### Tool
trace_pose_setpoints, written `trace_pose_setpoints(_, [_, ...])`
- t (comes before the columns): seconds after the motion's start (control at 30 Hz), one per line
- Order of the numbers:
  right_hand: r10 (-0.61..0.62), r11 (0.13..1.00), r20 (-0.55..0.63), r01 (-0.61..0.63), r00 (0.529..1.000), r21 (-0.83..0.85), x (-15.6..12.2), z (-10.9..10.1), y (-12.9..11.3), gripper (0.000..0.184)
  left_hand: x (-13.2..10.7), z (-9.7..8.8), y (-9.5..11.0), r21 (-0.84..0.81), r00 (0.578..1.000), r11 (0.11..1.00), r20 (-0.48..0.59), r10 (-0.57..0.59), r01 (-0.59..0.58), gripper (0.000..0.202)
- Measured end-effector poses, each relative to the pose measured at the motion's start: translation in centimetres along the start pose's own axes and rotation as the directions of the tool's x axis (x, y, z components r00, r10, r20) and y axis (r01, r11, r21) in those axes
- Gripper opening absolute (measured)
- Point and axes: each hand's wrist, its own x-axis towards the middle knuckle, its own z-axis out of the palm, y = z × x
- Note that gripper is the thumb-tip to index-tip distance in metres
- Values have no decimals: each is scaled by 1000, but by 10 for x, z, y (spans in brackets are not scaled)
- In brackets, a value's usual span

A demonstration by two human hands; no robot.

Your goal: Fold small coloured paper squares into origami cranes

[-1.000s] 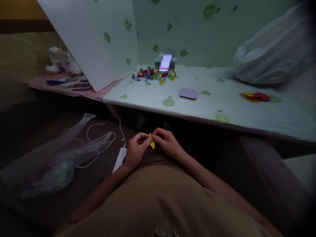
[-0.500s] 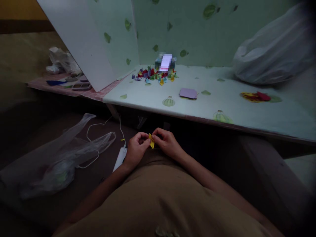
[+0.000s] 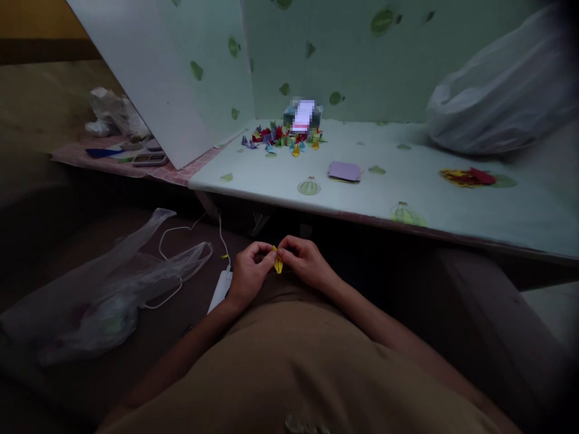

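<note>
A small piece of folded yellow origami paper (image 3: 278, 265) is pinched between my two hands, just above my lap. My left hand (image 3: 251, 270) grips its left edge with thumb and fingertips. On the other side, my right hand (image 3: 304, 260) pinches its upper right part, the thumb lying over the paper. The fingertips partly cover the folds. Beyond the hands, on the table, several small folded paper cranes (image 3: 283, 140) in many colours lie grouped before a phone (image 3: 303, 116). A stack of purple paper squares (image 3: 344, 171) lies nearer the table's front edge.
Red and yellow paper pieces (image 3: 470, 177) lie on the table (image 3: 253, 181) at right, below a big white plastic bag (image 3: 493, 102). To the left, a clear plastic bag (image 3: 108, 313) and a white power strip (image 3: 221, 290) with cords lie low down. A white panel (image 3: 149, 78) leans at left.
The thumbs and fingers have shifted slightly on the yellow paper, whose upper tip looks narrower between them. Everything else stays in place.
</note>
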Motion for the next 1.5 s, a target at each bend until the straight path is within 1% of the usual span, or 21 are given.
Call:
trace_pose_setpoints(0.1, [-11,1000,21,11,1000,-5,-1,-1,0,16,0,0,0,29,1000,1000,2,7,-7,20])
trace_pose_setpoints(0.23, [-4,1000,47,4,999,12,-1,-2,0,17,-1,-1,-1,2,999,1000,34,-11,11,19])
trace_pose_setpoints(0.47, [0,1000,44,0,999,-18,-1,-2,-1,17,2,-2,0,30,998,999,66,13,-15,14])
trace_pose_setpoints(0.7, [17,1000,56,-18,998,14,-1,-2,0,18,3,-3,3,20,992,999,120,-38,36,17])
trace_pose_setpoints(0.8, [15,1000,50,-16,999,15,-1,-1,1,18,3,-3,3,26,992,999,118,-37,34,17])
trace_pose_setpoints(1.03, [24,1000,46,-23,999,-21,-2,0,0,18,4,-2,3,119,996,993,87,-1,-9,12])
trace_pose_setpoints(1.23, [-2,999,39,4,999,-46,-1,2,1,18,4,-2,4,92,997,996,71,-21,15,9])
trace_pose_setpoints(1.37, [-5,999,32,6,999,-36,-1,1,1,18,3,-3,3,51,996,998,78,-42,38,13])
trace_pose_setpoints(1.5, [-30,998,26,32,999,-61,-2,1,1,17,2,-3,3,109,997,994,69,-27,19,15])
